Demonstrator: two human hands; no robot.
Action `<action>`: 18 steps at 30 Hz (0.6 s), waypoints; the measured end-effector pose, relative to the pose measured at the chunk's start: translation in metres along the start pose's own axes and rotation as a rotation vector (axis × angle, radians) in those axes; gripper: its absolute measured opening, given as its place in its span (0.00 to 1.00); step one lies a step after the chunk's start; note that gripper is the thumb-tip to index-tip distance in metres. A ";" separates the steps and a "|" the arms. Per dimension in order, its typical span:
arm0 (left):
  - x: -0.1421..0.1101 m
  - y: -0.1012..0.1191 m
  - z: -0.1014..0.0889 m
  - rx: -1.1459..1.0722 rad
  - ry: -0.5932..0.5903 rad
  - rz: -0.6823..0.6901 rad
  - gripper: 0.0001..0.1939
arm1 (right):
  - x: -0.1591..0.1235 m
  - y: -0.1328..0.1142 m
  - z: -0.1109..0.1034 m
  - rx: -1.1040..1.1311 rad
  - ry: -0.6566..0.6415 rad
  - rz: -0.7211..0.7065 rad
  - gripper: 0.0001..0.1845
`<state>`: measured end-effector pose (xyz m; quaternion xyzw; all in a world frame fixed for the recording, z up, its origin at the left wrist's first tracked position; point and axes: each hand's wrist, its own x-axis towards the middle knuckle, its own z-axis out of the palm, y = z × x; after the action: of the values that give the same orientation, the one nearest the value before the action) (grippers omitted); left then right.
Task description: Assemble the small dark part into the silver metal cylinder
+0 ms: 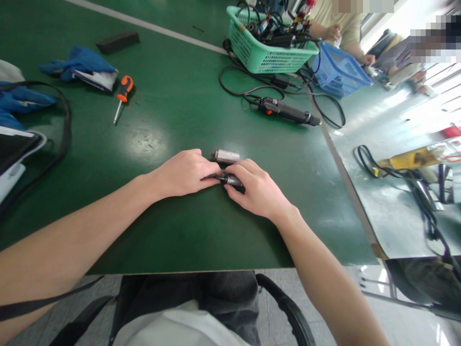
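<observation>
My left hand (183, 173) and my right hand (254, 188) meet at the middle of the green table (173, 230). Together they pinch a small dark metal cylinder part (230, 180) that lies low on the mat; the left fingertips grip its thin end, the right fingers close over its body. A second silver cylinder (225, 155) lies loose just beyond the fingers, untouched.
An orange-handled screwdriver (122, 96) and blue gloves (81, 65) lie at far left. A black electric screwdriver (288, 111) with cable lies ahead right, near a green basket (268, 50) and a blue basket (338, 69). Another person sits at the far right.
</observation>
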<state>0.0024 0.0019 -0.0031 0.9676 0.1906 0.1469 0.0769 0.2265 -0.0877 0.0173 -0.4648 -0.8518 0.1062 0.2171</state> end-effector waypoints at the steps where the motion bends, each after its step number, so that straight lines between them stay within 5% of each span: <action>1: 0.000 0.000 0.000 -0.012 -0.009 0.011 0.13 | 0.000 0.000 -0.001 -0.002 -0.006 -0.004 0.10; 18: 0.003 0.002 -0.003 -0.009 -0.009 -0.037 0.22 | -0.002 -0.005 -0.012 -0.102 -0.150 -0.107 0.17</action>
<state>0.0049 0.0016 0.0011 0.9642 0.2072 0.1418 0.0848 0.2290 -0.0920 0.0293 -0.4199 -0.8935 0.0854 0.1341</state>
